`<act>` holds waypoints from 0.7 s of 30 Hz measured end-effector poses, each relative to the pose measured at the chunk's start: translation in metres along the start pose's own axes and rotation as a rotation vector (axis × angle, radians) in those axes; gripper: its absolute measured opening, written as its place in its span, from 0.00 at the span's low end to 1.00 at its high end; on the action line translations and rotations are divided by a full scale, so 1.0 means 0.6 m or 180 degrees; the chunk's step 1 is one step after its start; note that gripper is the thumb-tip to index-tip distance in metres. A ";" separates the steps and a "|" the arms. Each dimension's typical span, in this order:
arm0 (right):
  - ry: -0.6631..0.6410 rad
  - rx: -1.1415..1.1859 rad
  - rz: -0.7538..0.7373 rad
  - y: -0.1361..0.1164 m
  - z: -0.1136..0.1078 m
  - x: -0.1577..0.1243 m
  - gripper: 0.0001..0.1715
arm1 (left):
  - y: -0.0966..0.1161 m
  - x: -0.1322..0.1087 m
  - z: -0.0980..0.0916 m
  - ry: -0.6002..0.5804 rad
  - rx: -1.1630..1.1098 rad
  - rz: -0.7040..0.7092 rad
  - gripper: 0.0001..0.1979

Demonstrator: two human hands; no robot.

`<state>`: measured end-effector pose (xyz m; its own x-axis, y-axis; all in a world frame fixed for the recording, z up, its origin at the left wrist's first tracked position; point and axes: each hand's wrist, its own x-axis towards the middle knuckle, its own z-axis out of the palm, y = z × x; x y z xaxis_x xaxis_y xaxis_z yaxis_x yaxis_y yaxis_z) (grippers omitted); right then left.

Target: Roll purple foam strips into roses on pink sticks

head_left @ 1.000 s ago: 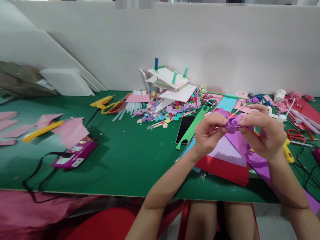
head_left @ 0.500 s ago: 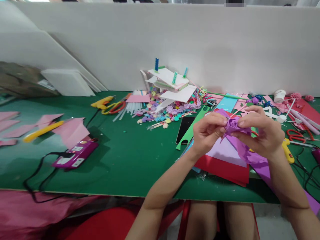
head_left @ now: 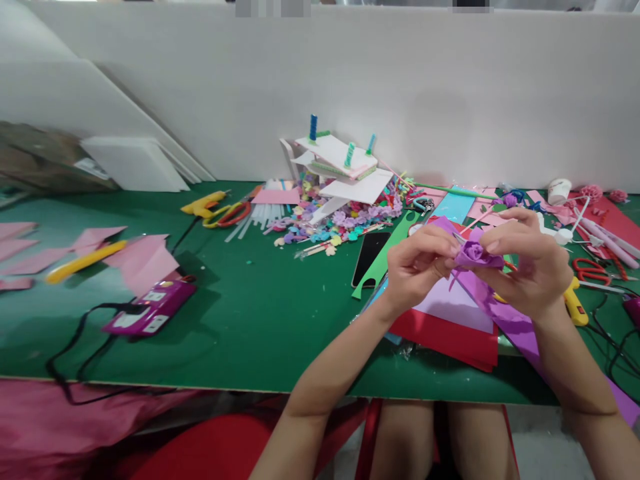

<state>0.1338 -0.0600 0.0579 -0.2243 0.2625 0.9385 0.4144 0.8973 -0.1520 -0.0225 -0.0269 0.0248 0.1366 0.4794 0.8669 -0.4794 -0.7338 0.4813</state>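
Note:
Between my two hands is a purple crepe paper flower point(head_left: 471, 253), its petals rolled into a rose shape. My left hand point(head_left: 419, 261) pinches the flower's left side with thumb and fingertips. On its right side, my right hand point(head_left: 533, 260) grips the petal edge, fingers bent around it. A long purple crepe paper strip point(head_left: 525, 333) trails from below the flower towards the lower right. Beneath the hands lie a lilac sheet point(head_left: 453, 305) and red sheets point(head_left: 445, 340) on the green table point(head_left: 270, 320).
Left of the hands lie a black phone point(head_left: 370, 259) and a green strip point(head_left: 387, 257). Behind are a heap of small flowers point(head_left: 345, 220) and white boards point(head_left: 357, 190). A yellow glue gun point(head_left: 575, 303) and red scissors point(head_left: 591, 271) lie right; a purple power strip point(head_left: 153, 307) is left.
The flower has shifted slightly right and down and is tilted more, with its rolled centre turned towards me. Both hands keep hold of it, their fingers slightly moved.

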 end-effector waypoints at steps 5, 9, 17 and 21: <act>0.0171 -0.0037 0.0027 -0.005 0.005 0.000 0.14 | -0.002 0.001 -0.003 -0.0125 0.0212 0.0384 0.14; 0.0198 0.0063 0.0139 -0.009 0.007 -0.002 0.14 | 0.001 0.000 -0.003 -0.0112 0.0497 0.0615 0.16; -0.0183 0.0122 0.0259 0.000 -0.014 0.003 0.14 | 0.004 -0.005 0.001 0.0052 0.0310 0.0368 0.16; -0.0539 0.0246 0.0200 0.000 -0.024 0.011 0.12 | -0.001 -0.006 0.002 0.0355 0.0207 0.0241 0.13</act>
<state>0.1447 -0.0634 0.0687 -0.3481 0.3691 0.8617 0.3649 0.9001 -0.2381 -0.0218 -0.0291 0.0215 0.0033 0.4694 0.8830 -0.4269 -0.7978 0.4257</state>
